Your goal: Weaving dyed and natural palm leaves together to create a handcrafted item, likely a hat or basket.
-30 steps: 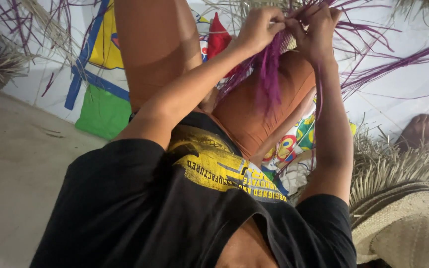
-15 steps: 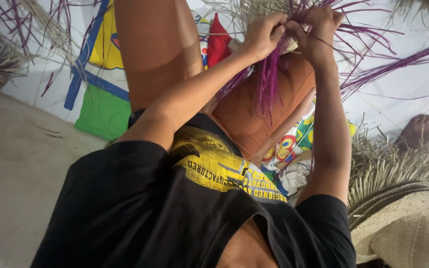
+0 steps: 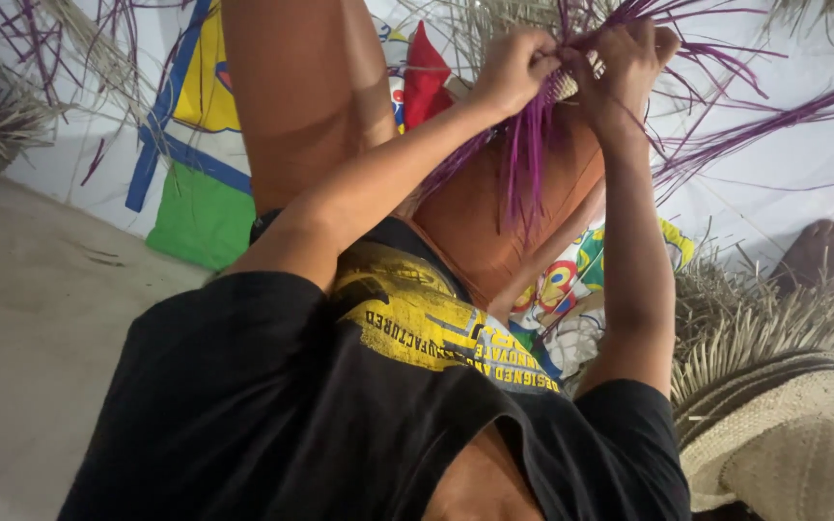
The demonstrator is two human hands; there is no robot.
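Both hands meet at the woven piece [image 3: 564, 85], which I take as my landmark; it rests on the raised knee in orange cloth [image 3: 494, 217]. From the head view, my only one, I read the left hand [image 3: 512, 69] as closed, its fingers pinched on a tuft of purple strands [image 3: 525, 159] at the near-left edge of the weave. The right hand [image 3: 629, 60] is also closed, curled over the right edge of the weave and pressing strands down against it. More purple strands [image 3: 764, 121] fan out to the right of the weave across the pale floor [image 3: 803, 193], and the rest hang below it over the knee.

What worries me is the tension. Both grips sit very close together on thin fibres, and I judge that a sharp tug from either hand could snap a strand or drag a finished row loose. The loose ends hanging below the weave could also tangle with one another and get pulled in by mistake.

Further right and below the weave, well apart from it, straw hats [image 3: 774, 425] lie stacked, with someone's bare foot [image 3: 818, 251] beyond them. Left of the weave a bright printed mat [image 3: 200, 207] covers the floor.
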